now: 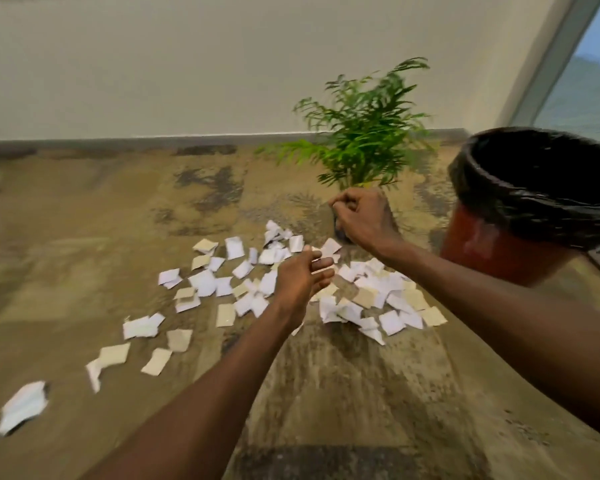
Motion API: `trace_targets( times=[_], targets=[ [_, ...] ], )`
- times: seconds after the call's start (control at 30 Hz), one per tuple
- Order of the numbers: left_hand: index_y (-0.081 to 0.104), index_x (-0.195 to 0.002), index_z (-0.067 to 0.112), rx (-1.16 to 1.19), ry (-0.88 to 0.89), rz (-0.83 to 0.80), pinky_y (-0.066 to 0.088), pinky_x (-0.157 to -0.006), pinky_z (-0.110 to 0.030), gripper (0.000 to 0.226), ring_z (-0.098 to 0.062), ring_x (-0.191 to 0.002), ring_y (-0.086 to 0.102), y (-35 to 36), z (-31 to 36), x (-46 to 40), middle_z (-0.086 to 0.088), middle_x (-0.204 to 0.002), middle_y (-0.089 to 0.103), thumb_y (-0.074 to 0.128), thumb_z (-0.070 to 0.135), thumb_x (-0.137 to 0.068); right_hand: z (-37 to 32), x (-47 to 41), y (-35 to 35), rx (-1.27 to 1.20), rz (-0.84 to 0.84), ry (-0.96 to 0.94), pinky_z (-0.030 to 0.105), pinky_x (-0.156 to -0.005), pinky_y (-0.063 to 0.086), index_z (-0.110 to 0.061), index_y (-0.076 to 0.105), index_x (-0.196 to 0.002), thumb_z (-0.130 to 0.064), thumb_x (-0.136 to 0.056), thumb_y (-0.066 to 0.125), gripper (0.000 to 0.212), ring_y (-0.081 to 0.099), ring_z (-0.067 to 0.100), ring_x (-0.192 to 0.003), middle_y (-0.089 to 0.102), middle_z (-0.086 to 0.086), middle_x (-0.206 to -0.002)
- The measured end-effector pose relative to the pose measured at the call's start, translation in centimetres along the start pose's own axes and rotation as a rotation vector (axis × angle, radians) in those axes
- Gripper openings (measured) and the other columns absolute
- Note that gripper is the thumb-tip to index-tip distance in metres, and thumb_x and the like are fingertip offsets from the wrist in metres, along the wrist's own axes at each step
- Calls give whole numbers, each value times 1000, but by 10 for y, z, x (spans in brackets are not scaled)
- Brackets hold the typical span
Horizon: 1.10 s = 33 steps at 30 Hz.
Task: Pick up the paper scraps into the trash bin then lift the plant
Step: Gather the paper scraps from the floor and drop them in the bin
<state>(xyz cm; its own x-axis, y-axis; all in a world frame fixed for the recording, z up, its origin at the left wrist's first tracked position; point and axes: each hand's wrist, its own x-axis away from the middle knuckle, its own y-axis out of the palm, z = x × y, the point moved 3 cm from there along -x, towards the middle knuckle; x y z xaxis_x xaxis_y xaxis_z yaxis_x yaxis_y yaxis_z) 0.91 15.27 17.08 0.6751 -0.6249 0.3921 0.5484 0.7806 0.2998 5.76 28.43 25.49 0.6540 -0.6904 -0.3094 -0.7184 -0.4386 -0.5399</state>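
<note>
- Paper scraps [274,289], white and tan, lay scattered over patterned brown carpet [84,237], thickest in a heap between both arms, thinner toward lower left.
- Stray crumpled white piece [23,407] sat well apart from that heap, near left edge.
- Left hand [300,282] reached out above middle of heap, fingers straight and spread a little, palm turned inward, nothing held; whether fingertips touched any paper could not be told.
- Right hand [361,216] hovered farther forward, just in front of plant pot, fingers curled in with thumb against them; grip looked closed, yet anything pinched inside could not be made out.
- Plant [364,133], green and feathery, stood on carpet close to wall, its leaves blurred; pot almost wholly hidden behind right hand, only a dark sliver showing below knuckles.
- Trash bin [499,251], red with black liner folded over rim, stood at right, just beside plant and near right forearm, mouth open and dark inside.
- Pale wall [187,64] with grey skirting ran behind everything; slanted window frame [555,57] with green view showed at upper right.
- Whole scene slightly smeared by motion, so fine edges of scraps stayed unclear.
</note>
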Motion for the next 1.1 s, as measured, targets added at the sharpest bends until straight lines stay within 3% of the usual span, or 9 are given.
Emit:
trace_targets(
  times=[0.07, 0.2, 0.3, 0.43, 0.6, 0.73, 0.83, 0.97, 1.1],
  targets=[
    [62, -106, 7, -10, -3, 93, 55, -71, -31, 27, -22, -78, 68, -41, -2, 2, -9, -94, 72, 46, 28, -102, -7, 6, 34, 50, -103, -1, 38, -65, 58, -5, 75, -86, -13, -90, 59, 19, 68, 19, -64, 71, 9, -69],
    [65, -103, 3, -112, 77, 308, 51, -62, -27, 23, -20, -72, 63, -120, -5, 14, -13, -91, 70, 48, 19, -101, -19, 22, 97, 116, -354, -71, 28, -57, 52, -6, 76, -85, -13, -88, 57, 20, 66, 11, -60, 74, 6, -73],
    [71, -94, 7, -443, 192, 527, 54, -71, -31, 23, -21, -82, 67, -186, -12, 30, -9, -91, 73, 53, 21, -98, -18, 32, 140, 181, -548, -94, 41, -68, 57, 1, 72, -85, -13, -88, 57, 22, 69, 30, -76, 74, 17, -83],
    [68, -102, 8, -780, 302, 836, 45, -82, -32, 17, -29, -98, 62, -282, -17, 52, -12, -104, 69, 60, 18, -91, -13, 46, 189, 296, -791, -195, 42, -73, 58, 5, 72, -84, -10, -86, 61, 18, 70, 32, -81, 74, 20, -86],
    [47, -134, 14, -1136, 111, 1113, 26, -111, -52, 51, -45, -136, 26, -395, -23, 67, -29, -145, 31, 63, 26, -86, -7, 60, 231, 373, -902, -300, 24, -70, 41, -5, 76, -96, -12, -84, 69, 16, 66, 24, -93, 73, 11, -100],
    [22, -150, 33, -1144, -267, 1082, 4, -114, -64, 74, -51, -144, -10, -450, -38, 76, -33, -156, -7, 56, 54, -87, 8, 63, 250, 401, -927, -284, 21, -75, 38, -9, 75, -101, -17, -84, 69, 19, 64, 20, -98, 73, 8, -105],
    [23, -150, 31, -987, -372, 996, 3, -115, -63, 70, -49, -145, -5, -460, -53, 73, -28, -159, -3, 47, 60, -92, 16, 64, 259, 415, -947, -275, 22, -76, 41, -9, 75, -102, -17, -85, 69, 20, 64, 21, -100, 72, 8, -106],
    [61, -110, 19, -1191, 68, 929, 33, -106, -55, 38, -40, -126, 42, -435, -48, 58, -16, -133, 49, 39, 46, -97, 23, 63, 267, 413, -961, -241, 23, -74, 42, -8, 75, -102, -16, -85, 68, 20, 65, 20, -97, 72, 9, -105],
    [47, -137, 9, -921, 249, 813, 35, -106, -42, 54, -32, -130, 44, -391, -56, 31, -13, -142, 48, 45, 48, -99, 28, 63, 273, 404, -954, -242, 25, -75, 46, -9, 76, -98, -15, -84, 67, 18, 66, 21, -95, 73, 8, -103]
  ],
)
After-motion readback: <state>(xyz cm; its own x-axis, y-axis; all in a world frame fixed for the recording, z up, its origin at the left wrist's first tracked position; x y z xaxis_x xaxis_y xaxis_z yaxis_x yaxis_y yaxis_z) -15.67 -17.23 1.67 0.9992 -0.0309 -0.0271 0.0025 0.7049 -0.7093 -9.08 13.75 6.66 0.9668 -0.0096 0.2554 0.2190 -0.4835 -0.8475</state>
